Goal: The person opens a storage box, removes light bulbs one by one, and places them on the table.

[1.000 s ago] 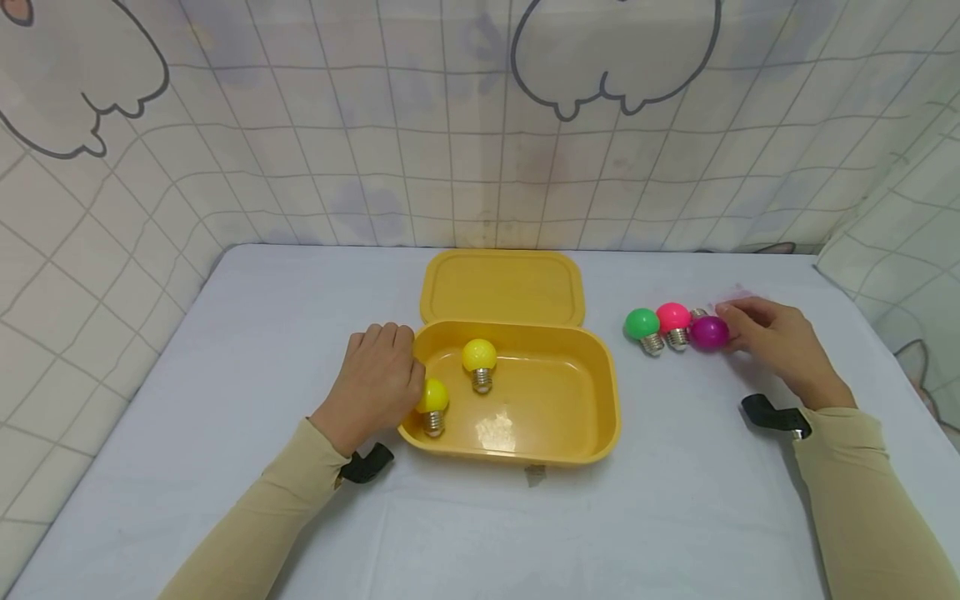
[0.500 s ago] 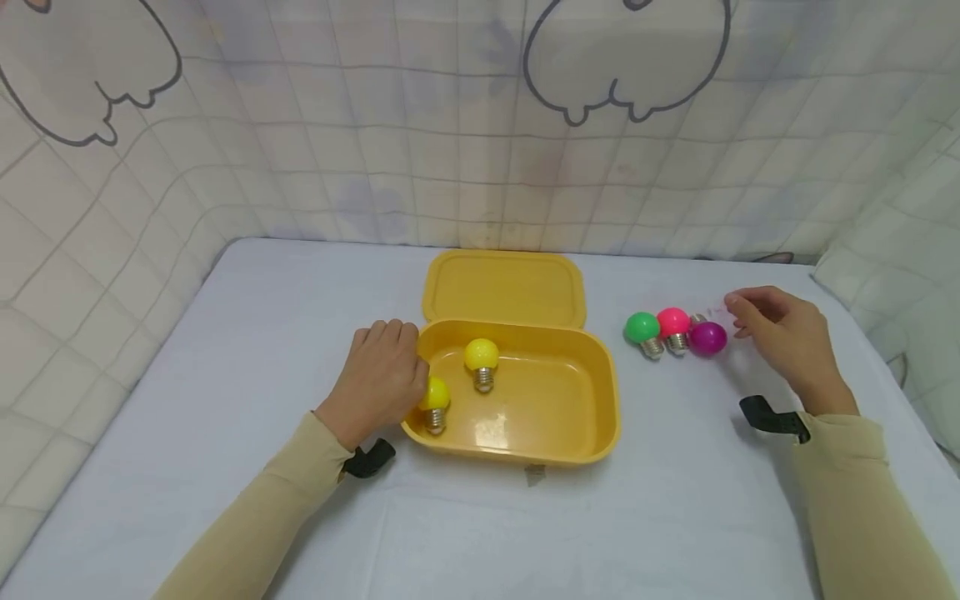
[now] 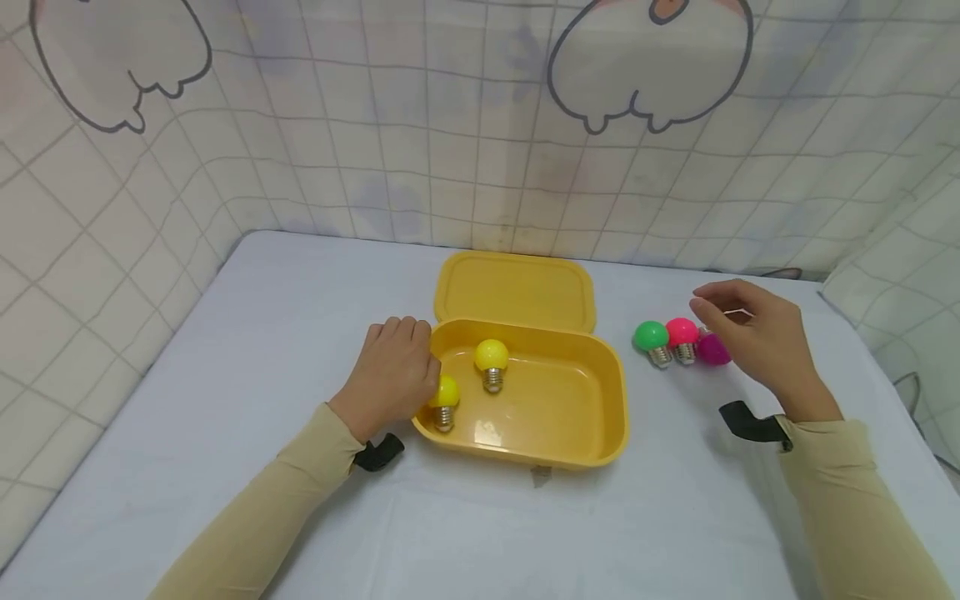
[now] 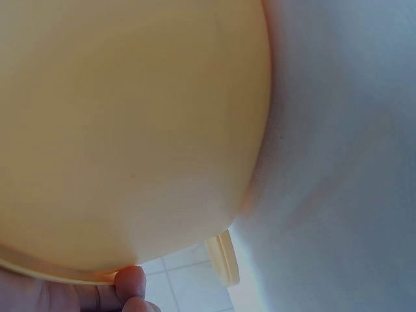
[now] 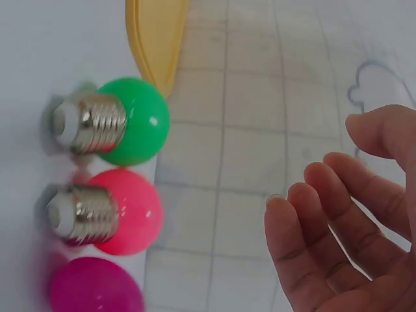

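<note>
My left hand [image 3: 393,375] grips the left rim of a yellow plastic box [image 3: 555,450]. In the left wrist view its fingertips [image 4: 130,283] curl at the rim. Inside the box lie two yellow light bulbs [image 3: 491,356], the nearer one partly behind the left hand. My right hand [image 3: 761,333] hovers over the right end of a row of bulbs, fingers loosely bent and holding nothing. The row has a green bulb [image 5: 136,121], a pink bulb [image 5: 130,211] and a purple bulb [image 5: 97,289]. In the head view the right hand partly covers the purple one.
A yellow lid [image 3: 517,287] lies flat behind the box. White cloth covers the table [image 3: 480,542]. A checked curtain [image 3: 450,150] hangs along the back and sides. A small grey patch [image 3: 541,476] shows at the box's front edge.
My right hand has drawn away from beside the purple bulb, then risen and moved left above it. The left hand keeps its grip on the box. The head view has shifted slightly.
</note>
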`<state>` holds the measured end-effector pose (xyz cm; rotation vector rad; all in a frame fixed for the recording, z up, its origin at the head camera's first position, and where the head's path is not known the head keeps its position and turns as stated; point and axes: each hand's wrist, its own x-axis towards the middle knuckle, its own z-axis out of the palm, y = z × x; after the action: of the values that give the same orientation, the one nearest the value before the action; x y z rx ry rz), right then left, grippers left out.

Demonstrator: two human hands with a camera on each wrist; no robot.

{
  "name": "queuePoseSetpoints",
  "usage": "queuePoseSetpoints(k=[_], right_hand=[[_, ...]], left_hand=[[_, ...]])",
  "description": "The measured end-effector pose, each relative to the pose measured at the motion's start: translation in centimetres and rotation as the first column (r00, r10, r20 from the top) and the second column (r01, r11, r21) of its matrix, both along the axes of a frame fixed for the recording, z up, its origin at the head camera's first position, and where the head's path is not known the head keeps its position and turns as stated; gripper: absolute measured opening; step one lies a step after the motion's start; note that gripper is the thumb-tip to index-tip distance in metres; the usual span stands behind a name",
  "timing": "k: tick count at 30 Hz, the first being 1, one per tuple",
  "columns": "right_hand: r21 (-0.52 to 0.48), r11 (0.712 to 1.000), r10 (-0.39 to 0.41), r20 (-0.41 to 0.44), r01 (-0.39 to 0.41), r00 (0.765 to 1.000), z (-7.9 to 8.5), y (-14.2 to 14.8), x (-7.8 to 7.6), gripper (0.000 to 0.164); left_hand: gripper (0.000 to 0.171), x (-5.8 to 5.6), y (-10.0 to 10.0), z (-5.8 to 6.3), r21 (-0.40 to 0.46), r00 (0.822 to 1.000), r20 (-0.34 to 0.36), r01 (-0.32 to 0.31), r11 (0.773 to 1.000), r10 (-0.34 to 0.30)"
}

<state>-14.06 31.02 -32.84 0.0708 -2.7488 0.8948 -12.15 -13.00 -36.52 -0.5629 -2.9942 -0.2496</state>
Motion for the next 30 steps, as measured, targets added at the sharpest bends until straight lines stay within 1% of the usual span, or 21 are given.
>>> queuePoseSetpoints(k=[3,6,9,11,13,16,18,23,28,30], right_hand=[[0.018,0.997,0.070,-0.047,-0.069,0.996,0.5,-0.9,-0.1,0.033],[0.042,0.990,0.138,-0.072,-0.135,0.988,0.9,-1.8,-0.2,0.027],[0.096,0.973,0.221,-0.115,-0.211,0.968,1.3,-2.7,-0.2,0.023],[0.139,0.954,0.287,-0.149,-0.267,0.946,1.5,-3.3,-0.1,0.022],[0.182,0.929,0.352,-0.180,-0.321,0.918,1.7,-3.9,-0.1,0.023],[0.215,0.896,0.428,-0.192,-0.388,0.883,1.9,-4.7,-0.2,0.024],[0.235,0.875,0.468,-0.188,-0.423,0.863,2.1,-5.3,-0.3,0.025],[0.283,0.823,0.547,-0.160,-0.492,0.822,2.5,-6.7,-0.6,0.028],[0.319,0.771,0.611,-0.125,-0.551,0.782,2.4,-8.1,-1.1,0.030],[0.328,0.754,0.629,-0.109,-0.570,0.770,2.4,-8.6,-1.2,0.031]], left_hand=[[0.017,-0.1,0.3,0.1,0.003,1.000,0.005,0.001,1.000,-0.001],[0.017,-0.2,0.5,0.0,0.003,1.000,0.007,0.001,1.000,-0.001],[0.018,-0.3,0.8,-0.1,-0.003,1.000,-0.001,0.005,1.000,-0.005],[0.019,-0.4,0.9,-0.1,-0.010,1.000,-0.009,0.008,1.000,-0.008],[0.019,-0.4,1.1,-0.1,-0.013,1.000,-0.011,0.010,1.000,-0.010],[0.019,-0.5,1.3,-0.1,-0.014,1.000,-0.011,0.009,1.000,-0.009],[0.020,-0.6,1.5,-0.1,-0.012,1.000,-0.012,0.010,1.000,-0.010],[0.020,-0.7,1.7,-0.2,-0.014,1.000,-0.023,0.011,1.000,-0.011],[0.019,-0.7,2.0,-0.3,-0.012,1.000,-0.024,0.008,1.000,-0.008],[0.019,-0.7,2.1,-0.3,-0.010,1.000,-0.027,0.008,1.000,-0.008]])
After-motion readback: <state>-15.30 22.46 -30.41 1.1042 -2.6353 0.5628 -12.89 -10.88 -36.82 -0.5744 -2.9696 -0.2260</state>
